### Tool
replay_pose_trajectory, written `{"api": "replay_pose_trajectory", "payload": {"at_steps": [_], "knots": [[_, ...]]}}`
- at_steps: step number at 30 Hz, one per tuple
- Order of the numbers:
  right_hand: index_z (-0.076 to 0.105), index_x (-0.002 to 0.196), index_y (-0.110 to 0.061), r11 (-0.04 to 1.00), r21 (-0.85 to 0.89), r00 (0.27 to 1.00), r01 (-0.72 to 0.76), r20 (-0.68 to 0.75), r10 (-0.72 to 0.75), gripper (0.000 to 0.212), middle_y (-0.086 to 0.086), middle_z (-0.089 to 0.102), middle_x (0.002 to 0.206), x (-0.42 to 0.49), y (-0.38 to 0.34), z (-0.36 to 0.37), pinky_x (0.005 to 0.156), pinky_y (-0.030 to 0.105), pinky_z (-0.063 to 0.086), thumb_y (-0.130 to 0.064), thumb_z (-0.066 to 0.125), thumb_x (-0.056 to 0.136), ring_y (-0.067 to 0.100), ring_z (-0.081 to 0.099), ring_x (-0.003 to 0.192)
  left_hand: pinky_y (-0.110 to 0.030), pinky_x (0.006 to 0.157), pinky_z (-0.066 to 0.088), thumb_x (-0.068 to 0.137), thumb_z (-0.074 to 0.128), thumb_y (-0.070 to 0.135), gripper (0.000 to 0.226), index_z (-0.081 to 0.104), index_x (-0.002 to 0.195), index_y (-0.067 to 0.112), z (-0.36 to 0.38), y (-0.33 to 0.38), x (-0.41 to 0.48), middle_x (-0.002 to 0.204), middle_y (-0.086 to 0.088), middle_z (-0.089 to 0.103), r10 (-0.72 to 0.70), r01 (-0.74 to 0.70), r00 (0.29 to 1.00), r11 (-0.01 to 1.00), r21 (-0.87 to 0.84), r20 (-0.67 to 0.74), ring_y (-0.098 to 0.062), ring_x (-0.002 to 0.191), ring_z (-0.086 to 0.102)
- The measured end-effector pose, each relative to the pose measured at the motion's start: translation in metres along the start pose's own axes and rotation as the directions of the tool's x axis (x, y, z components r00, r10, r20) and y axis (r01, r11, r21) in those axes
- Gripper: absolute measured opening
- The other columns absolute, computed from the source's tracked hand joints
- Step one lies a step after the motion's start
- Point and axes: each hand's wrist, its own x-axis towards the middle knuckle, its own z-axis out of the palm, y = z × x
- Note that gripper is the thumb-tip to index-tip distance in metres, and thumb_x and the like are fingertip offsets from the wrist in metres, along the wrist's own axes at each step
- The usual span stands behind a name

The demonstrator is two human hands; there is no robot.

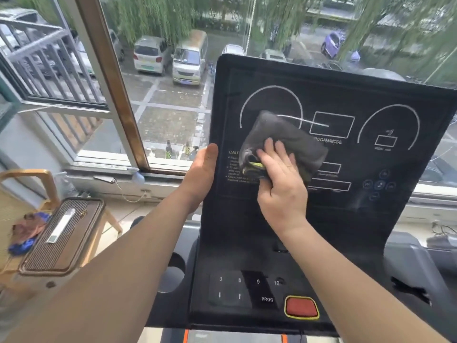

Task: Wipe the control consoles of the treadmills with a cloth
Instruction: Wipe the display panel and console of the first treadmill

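Grey cloth [293, 138], long axis upper-left to lower-right; right hand [282, 191] presses flat-fingered; left hand [200, 178] clasps console [346, 95] edge.

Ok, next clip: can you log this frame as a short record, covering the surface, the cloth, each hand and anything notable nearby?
view: head camera, single frame
surface: black treadmill console with white dial outlines, standing before a window
cloth: bunched dark grey cloth, on the console's middle left, covering the left dial's lower right
wiping: right hand presses the cloth against the console with fairly straight fingers
bracing: left hand holds the console's left edge, thumb on the front
nearby: red oval button with a yellow rim on the lower keypad, untouched
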Motion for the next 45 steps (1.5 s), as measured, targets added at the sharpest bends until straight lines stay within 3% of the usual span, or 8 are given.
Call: {"api": "replay_pose_trajectory", "payload": {"at_steps": [7, 11, 22, 26, 29, 35, 41, 45], "knots": [[0.075, 0.122, -0.013, 0.933, 0.026, 0.838, 0.360, 0.429, -0.336, 0.054, 0.000, 0.065, 0.143, -0.095, 0.004, 0.015, 0.113, 0.049, 0.047, -0.001, 0.043, 0.080, 0.020, 0.056, 0.139, -0.028, 0.110, 0.028, 0.100, 0.026, 0.074, 0.074, 0.032, 0.159, 0.030, -0.001, -0.001, 0.002, 0.137, 0.015, 0.046, -0.004, 0.004, 1.000, 1.000, 0.017, 0.007, -0.008, 0.130, 0.041], [0.074, 0.122, -0.016, 0.918, 0.072, 0.763, 0.391, 0.532, -0.367, 0.057, -0.005, 0.068, 0.139, -0.079, 0.027, -0.012, 0.115, 0.039, 0.046, -0.002, 0.037, 0.081, 0.015, 0.058, 0.136, -0.028, 0.108, 0.025, 0.099, 0.024, 0.075, 0.076, 0.026, 0.162, 0.032, 0.000, -0.001, 0.000, 0.140, 0.016, 0.040, -0.002, 0.002, 1.000, 1.000, 0.019, 0.000, -0.005, 0.130, 0.034], [0.074, 0.117, -0.018, 0.991, -0.005, 0.930, -0.131, 0.346, 0.124, 0.044, -0.010, 0.072, 0.110, -0.075, 0.071, -0.062, 0.096, 0.027, 0.051, -0.010, 0.050, 0.081, 0.016, 0.068, 0.106, -0.036, 0.119, 0.023, 0.094, 0.024, 0.082, 0.082, 0.023, 0.162, 0.036, -0.001, -0.002, -0.001, 0.154, 0.014, 0.039, -0.030, 0.030, 1.000, 1.000, 0.000, 0.002, -0.009, 0.140, 0.032], [0.074, 0.111, -0.021, 0.889, -0.050, 0.860, -0.456, 0.233, 0.454, 0.034, -0.007, 0.069, 0.095, -0.076, 0.064, -0.054, 0.083, 0.028, 0.045, -0.004, 0.061, 0.085, 0.025, 0.067, 0.099, -0.038, 0.119, 0.024, 0.093, 0.025, 0.083, 0.083, 0.024, 0.162, 0.038, 0.000, -0.003, -0.002, 0.155, 0.014, 0.039, -0.027, 0.027, 1.000, 0.999, -0.029, 0.005, -0.010, 0.141, 0.033], [0.074, 0.106, -0.018, 0.847, -0.171, 0.854, -0.503, 0.052, 0.517, 0.036, 0.000, 0.069, 0.088, -0.079, 0.027, -0.031, 0.076, 0.035, 0.046, -0.018, 0.053, 0.077, 0.032, 0.064, 0.094, -0.038, 0.120, 0.023, 0.096, 0.024, 0.079, 0.080, 0.023, 0.163, 0.035, 0.002, -0.003, -0.002, 0.151, 0.016, 0.038, -0.017, 0.016, 1.000, 0.999, -0.028, -0.009, -0.005, 0.132, 0.030], [0.074, 0.103, -0.019, 0.965, -0.107, 0.945, -0.238, 0.205, 0.255, 0.040, -0.002, 0.072, 0.090, -0.074, -0.049, 0.027, 0.075, 0.039, 0.054, -0.020, 0.051, 0.070, 0.028, 0.065, 0.085, -0.027, 0.106, 0.027, 0.102, 0.026, 0.069, 0.071, 0.030, 0.160, 0.028, 0.004, -0.003, -0.002, 0.129, 0.020, 0.044, 0.009, -0.010, 0.999, 1.000, -0.026, -0.044, -0.005, 0.126, 0.039], [0.073, 0.107, -0.018, 1.000, 0.008, 0.924, 0.026, 0.382, -0.027, 0.043, -0.006, 0.072, 0.099, -0.076, -0.031, 0.017, 0.079, 0.039, 0.051, -0.014, 0.050, 0.070, 0.025, 0.065, 0.092, -0.042, 0.121, 0.032, 0.088, 0.029, 0.089, 0.082, 0.038, 0.152, 0.039, -0.001, -0.006, 0.001, 0.145, 0.013, 0.054, 0.002, -0.002, 1.000, 1.000, -0.009, -0.004, -0.014, 0.137, 0.047], [0.072, 0.107, -0.016, 1.000, -0.014, 0.941, -0.025, 0.337, 0.028, 0.040, -0.003, 0.072, 0.100, -0.079, 0.006, -0.008, 0.080, 0.045, 0.053, -0.015, 0.049, 0.074, 0.030, 0.066, 0.093, -0.040, 0.121, 0.028, 0.091, 0.027, 0.086, 0.079, 0.036, 0.154, 0.038, -0.002, -0.006, 0.002, 0.146, 0.015, 0.050, 0.010, -0.009, 1.000, 1.000, -0.003, 0.012, -0.010, 0.136, 0.042]]}}
